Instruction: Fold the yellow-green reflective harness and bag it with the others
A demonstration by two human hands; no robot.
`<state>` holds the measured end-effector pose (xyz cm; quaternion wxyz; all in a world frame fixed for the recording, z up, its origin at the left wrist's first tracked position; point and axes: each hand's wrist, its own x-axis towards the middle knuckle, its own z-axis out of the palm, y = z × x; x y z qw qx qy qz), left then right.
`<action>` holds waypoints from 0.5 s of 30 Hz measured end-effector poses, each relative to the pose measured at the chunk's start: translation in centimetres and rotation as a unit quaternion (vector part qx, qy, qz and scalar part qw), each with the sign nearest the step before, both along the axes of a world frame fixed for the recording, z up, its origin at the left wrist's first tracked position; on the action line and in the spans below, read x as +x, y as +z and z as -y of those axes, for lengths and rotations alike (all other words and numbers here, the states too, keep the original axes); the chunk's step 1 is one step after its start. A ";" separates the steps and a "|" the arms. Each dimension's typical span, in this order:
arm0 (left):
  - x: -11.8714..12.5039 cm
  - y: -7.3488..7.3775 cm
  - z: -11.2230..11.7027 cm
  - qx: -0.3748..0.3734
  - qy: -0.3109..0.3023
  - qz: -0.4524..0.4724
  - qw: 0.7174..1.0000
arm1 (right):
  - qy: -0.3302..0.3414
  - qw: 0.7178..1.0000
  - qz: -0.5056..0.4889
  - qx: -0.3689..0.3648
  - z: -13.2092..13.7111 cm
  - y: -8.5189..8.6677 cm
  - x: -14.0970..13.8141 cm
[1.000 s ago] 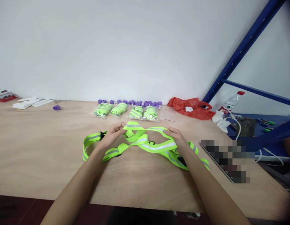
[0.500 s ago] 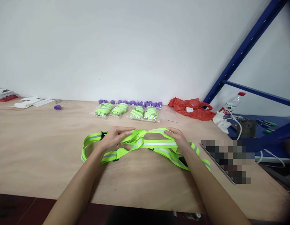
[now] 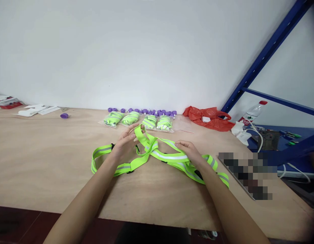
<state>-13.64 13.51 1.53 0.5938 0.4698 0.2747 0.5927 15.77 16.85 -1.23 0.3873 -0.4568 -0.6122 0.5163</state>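
A neon-green reflective strap harness with silver stripes and black buckles lies tangled across the table in front of me. My left hand grips a loop of its strap, raised off the wood, with the fingertips at the loop's upper end. Thumb and fingers of my right hand pinch the strap on the right side. A wide loop of the harness rests under my left forearm, while more strap and a black buckle lie beneath my right wrist.
Several clear bags of folded green straps lie along the back, before a row of purple caps. A red plastic bag is at back right, near a bottle. A flat device, pixelated, lies at right.
My left hand has lifted a strap loop up and away from the table, opening the crossing at the middle. My right hand has barely moved.
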 end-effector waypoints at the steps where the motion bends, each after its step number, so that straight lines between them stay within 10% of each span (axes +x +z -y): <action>1: 0.1 -0.2 -0.1 -0.003 0.015 -0.054 0.998 | -0.011 0.999 0.019 0.036 -0.2 -0.3 0.0; 8: 0.9 -1.0 0.3 0.122 0.240 -0.462 0.845 | -0.162 0.944 0.195 0.210 -1.1 -1.9 0.3; 11: 1.5 -0.2 1.1 0.192 0.208 -0.557 0.781 | -0.156 0.881 0.236 0.380 -0.1 -0.7 -0.4; 15: 2.3 0.2 1.6 0.194 0.114 -0.651 0.725 | 0.027 0.833 0.290 0.470 1.8 0.4 -2.5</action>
